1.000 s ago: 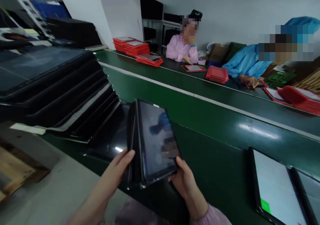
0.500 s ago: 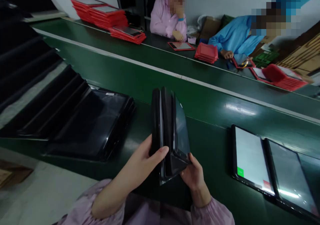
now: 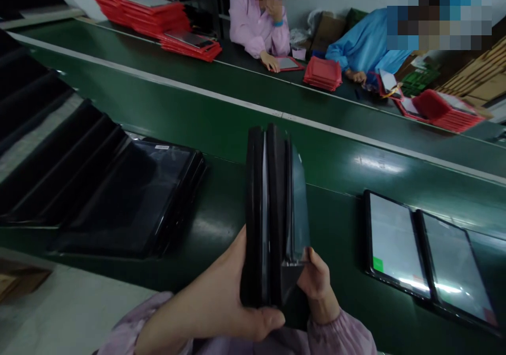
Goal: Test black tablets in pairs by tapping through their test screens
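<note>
In front of me stands a thick black tablet case (image 3: 276,207), on edge, with several dark layers side by side. A glossy tablet screen (image 3: 299,202) in a clear film shows on its right face. My left hand (image 3: 237,302) grips it from the left, its thumb across the bottom edge and its fingers hidden behind the case. At the lower right corner my right hand (image 3: 316,276) pinches the film-covered side, its fingers partly hidden.
A stack of black tablet cases (image 3: 130,197) lies to the left. Two tablets, one lit (image 3: 397,244) and one dimmer (image 3: 458,268), lie at right on the green table (image 3: 336,223). Across the divider (image 3: 282,114) are red cases (image 3: 322,73) and two people.
The case has turned more upright and shifted slightly right. My left thumb has slid from its side down to the bottom edge. Across the table, a person's hand has moved onto a red case.
</note>
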Tool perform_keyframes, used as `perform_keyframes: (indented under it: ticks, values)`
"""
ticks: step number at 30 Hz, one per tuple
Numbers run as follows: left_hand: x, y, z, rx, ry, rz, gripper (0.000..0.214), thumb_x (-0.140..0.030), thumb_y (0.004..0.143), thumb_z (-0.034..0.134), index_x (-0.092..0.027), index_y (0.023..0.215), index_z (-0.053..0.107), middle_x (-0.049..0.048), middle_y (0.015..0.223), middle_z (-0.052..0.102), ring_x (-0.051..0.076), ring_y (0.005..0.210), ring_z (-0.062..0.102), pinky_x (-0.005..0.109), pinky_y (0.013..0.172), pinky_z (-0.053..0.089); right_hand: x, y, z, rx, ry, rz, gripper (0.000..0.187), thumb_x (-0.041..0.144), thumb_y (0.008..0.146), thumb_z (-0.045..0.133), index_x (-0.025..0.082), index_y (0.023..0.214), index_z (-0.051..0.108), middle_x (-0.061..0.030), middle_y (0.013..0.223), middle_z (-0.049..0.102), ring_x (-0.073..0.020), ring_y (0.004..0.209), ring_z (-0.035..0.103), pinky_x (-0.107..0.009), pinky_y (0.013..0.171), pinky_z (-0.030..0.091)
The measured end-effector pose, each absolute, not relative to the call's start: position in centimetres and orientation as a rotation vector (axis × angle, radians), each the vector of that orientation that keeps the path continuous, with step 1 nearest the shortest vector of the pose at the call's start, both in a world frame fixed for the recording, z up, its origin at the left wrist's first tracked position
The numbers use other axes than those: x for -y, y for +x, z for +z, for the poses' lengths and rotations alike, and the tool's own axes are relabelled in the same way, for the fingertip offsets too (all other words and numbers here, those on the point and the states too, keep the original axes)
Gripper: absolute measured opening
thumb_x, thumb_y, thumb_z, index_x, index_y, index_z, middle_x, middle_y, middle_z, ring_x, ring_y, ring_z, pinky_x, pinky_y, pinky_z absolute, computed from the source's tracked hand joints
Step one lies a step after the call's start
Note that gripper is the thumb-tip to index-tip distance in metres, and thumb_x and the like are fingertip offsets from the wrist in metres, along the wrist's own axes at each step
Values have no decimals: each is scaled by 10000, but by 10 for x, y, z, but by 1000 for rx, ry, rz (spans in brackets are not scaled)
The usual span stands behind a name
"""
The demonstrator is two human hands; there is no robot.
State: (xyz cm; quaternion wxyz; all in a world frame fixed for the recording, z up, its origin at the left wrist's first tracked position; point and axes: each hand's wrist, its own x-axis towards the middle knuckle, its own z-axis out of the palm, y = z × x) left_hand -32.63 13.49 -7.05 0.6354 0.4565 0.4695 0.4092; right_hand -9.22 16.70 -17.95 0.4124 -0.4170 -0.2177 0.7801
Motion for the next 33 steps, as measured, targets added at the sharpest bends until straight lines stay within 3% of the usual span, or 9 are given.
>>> perform_keyframes:
  ticks: [5, 10, 13, 16, 19, 22, 25, 30, 33]
  values:
    - [-144, -324, -85, -1211, 863, 1051, 645, -423, 609, 906, -239, 1209, 758, 103, 1124, 824, 386, 1103, 765, 500, 1002, 612, -162, -89, -179, 630, -1080, 1879, 490, 602, 596, 1002, 289, 933, 832, -85, 1019, 858, -351, 961, 804, -553, 962, 622]
    - [-159, -320, -110, -1478, 740, 1184, 595, -387, 605, 891, -219, 1159, 755, 108, 1141, 839, 383, 1177, 761, 511, 1091, 571, -143, -82, -186, 748, -1186, 1739, 442, 459, 674, 1017, 297, 1042, 834, -63, 1185, 843, -339, 1234, 744, -510, 1166, 522]
    - [-164, -326, -124, -1422, 626, 1242, 556, -399, 570, 913, -216, 1079, 786, 117, 1124, 847, 390, 1175, 766, 507, 1110, 562, -139, -77, -187, 888, -1230, 1718, 527, 468, 693, 1013, 309, 1160, 826, -71, 1304, 807, -350, 1383, 665, -499, 1240, 463]
    - [-167, -342, -131, -1313, 573, 1202, 634, -431, 494, 976, -213, 1069, 823, 127, 1115, 853, 424, 1200, 755, 517, 1100, 569, -148, -63, -172, 862, -1111, 1703, 719, 622, 625, 1009, 360, 1262, 799, -78, 1411, 761, -380, 1451, 613, -529, 1214, 489]
    - [-171, -360, -131, -1229, 605, 1043, 590, -426, 462, 994, -243, 1004, 849, 109, 1090, 858, 448, 1251, 725, 554, 1125, 540, -160, -39, -146, 700, -1015, 1609, 882, 824, 639, 890, 437, 1412, 715, -64, 1480, 723, -390, 1449, 614, -551, 1150, 537]
    - [-177, -370, -133, -1131, 674, 809, 540, -399, 498, 963, -264, 1010, 856, 82, 1104, 856, 433, 1247, 719, 573, 1168, 486, -161, -23, -128, 604, -1151, 1601, 1058, 724, 674, 925, 469, 1611, 505, -64, 1520, 692, -370, 1431, 636, -516, 1142, 541]
    - [-188, -374, -139, -1109, 685, 591, 595, -370, 513, 937, -236, 1087, 858, 81, 1121, 855, 426, 1201, 727, 569, 1171, 473, -154, -17, -126, 518, -1355, 1663, 1147, 627, 679, 969, 464, 1666, 408, -61, 1577, 643, -361, 1409, 655, -469, 1124, 558]
    - [-195, -379, -156, -1129, 552, 555, 577, -376, 481, 943, -209, 1028, 867, 114, 1044, 862, 433, 1143, 752, 546, 1125, 514, -148, -4, -134, 505, -1601, 1754, 1105, 636, 656, 995, 439, 1623, 498, -50, 1611, 616, -388, 1450, 611, -405, 1027, 624]
    - [-180, -376, -169, -1138, 245, 766, 553, -599, 530, 938, -203, 905, 849, 149, 911, 852, 462, 1176, 759, 534, 1073, 569, -142, 1, -140, 452, -1609, 1676, 1035, 679, 649, 981, 398, 1567, 593, -38, 1588, 645, -377, 1444, 621, -381, 1040, 624]
